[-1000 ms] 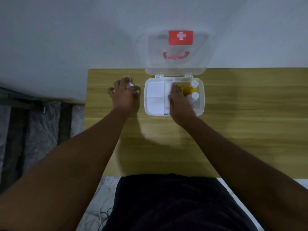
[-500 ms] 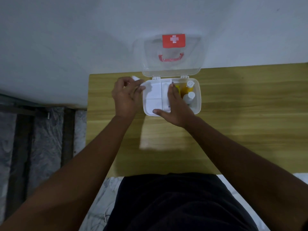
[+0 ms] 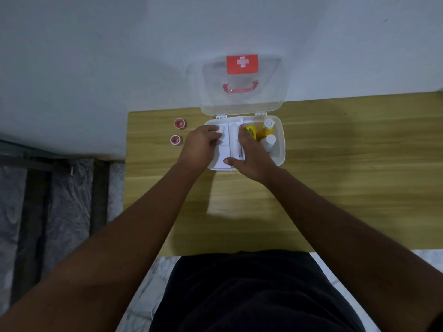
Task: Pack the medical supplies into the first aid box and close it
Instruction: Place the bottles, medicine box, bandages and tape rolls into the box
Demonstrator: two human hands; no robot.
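Our left hand (image 3: 200, 146) curls over the first aid box (image 3: 280, 152)'s left compartment; we cannot tell its grasp. Our right hand (image 3: 253, 156) lies flat inside.

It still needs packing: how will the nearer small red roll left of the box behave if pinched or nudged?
The nearer red roll looks small, so probably light and easy to pinch. It seems to lie flat on the table, round face up, so a nudge should slide it; set on edge, it might roll.
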